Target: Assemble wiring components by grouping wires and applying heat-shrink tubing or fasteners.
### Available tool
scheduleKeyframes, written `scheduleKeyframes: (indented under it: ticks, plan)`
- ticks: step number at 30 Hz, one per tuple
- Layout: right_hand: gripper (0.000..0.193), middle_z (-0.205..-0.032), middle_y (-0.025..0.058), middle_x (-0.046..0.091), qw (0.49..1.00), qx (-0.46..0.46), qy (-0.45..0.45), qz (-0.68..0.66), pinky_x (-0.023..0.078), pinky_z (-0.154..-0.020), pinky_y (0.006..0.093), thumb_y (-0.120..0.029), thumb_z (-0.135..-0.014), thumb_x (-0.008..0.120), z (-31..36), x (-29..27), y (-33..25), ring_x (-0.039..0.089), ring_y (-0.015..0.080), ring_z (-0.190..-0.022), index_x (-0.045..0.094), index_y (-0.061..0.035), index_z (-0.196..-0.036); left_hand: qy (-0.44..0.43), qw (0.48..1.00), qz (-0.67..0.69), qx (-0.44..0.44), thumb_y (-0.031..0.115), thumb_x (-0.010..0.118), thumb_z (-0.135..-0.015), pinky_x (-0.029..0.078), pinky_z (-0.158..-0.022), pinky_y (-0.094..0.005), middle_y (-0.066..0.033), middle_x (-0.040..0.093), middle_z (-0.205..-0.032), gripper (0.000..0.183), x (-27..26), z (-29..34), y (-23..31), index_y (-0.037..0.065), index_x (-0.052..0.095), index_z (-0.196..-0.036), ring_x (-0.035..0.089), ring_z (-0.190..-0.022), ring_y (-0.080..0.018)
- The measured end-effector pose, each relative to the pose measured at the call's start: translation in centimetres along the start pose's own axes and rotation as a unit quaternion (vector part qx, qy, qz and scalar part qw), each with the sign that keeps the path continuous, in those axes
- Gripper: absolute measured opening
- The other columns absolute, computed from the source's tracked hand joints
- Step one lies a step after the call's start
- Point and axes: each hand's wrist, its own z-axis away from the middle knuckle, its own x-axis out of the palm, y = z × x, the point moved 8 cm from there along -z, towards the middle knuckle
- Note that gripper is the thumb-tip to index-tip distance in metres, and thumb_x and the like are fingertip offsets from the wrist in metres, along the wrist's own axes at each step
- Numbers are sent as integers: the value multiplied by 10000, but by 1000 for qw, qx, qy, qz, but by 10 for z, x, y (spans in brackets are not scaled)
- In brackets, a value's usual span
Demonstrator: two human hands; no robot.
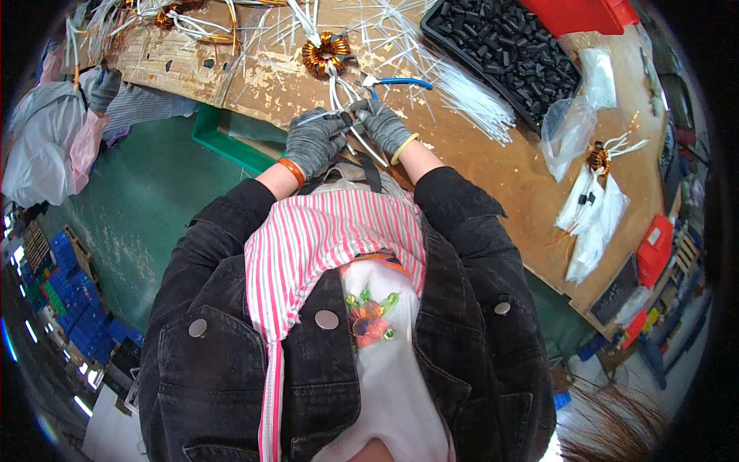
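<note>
A copper-wound ring coil [326, 55] lies on the bench ahead of me, its white sleeved leads [336, 94] running toward my hands. My left hand [315, 142], in a grey knit glove, is closed around the leads, and a thin white strip [312, 118] shows at its fingers. My right hand [379, 127], gloved alike, pinches at the leads from the other side. Between the fingertips sits a small black block [346, 118] on the leads. The lead ends [373, 152] stick out below it. A blue-handled tool [404, 82] lies just beyond my right hand.
White cable ties [473, 104] are strewn right of the coil. A black tray [531, 119] of small black blocks and a red bin [593, 14] stand behind. Another coil [598, 159] lies on a white bag at right. Far left, a co-worker's gloved hand [105, 86] holds wires.
</note>
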Motion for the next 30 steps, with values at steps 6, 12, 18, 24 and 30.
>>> scheduleKeyframes:
  ticks: [6,12,18,24,30]
  plan:
    - [199,-829,78,589,1000,-6,-10,20,442,-686,297,-95,-853,468,4,0,-8,546,169,-730,568,-46,-1018,57,997,21,-37,206,624,-696,432,-665,-409,-140,567,-756,183,-5,-1,-3,63,612,-810,542,-738,-313]
    - [228,-903,105,612,997,-44,-34,-55,437,-759,298,-106,-821,493,18,-3,-27,561,198,-847,572,-21,-1017,88,993,77,-13,148,637,-678,433,-666,-405,-151,558,-751,160,-18,5,-1,40,590,-786,545,-719,-326]
    - [220,-944,80,615,999,-43,-1,-13,425,-806,272,-72,-834,514,30,-23,-63,555,166,-876,576,-12,-1036,104,989,100,-15,110,636,-678,437,-665,-386,-142,560,-745,156,-24,8,-1,39,601,-813,548,-711,-315]
    - [220,-891,101,628,987,-60,22,-150,453,-736,285,-121,-817,566,13,-25,-64,576,171,-794,594,-11,-1006,92,989,110,-26,123,646,-696,442,-673,-371,-142,567,-759,148,-21,10,0,45,611,-817,553,-716,-303]
    - [245,-839,155,625,980,-67,-29,186,446,-714,337,-232,-796,576,10,-14,-68,583,261,-763,616,-17,-908,103,986,119,-59,132,652,-722,456,-673,-348,-137,583,-790,181,-14,14,-16,34,603,-865,576,-734,-271]
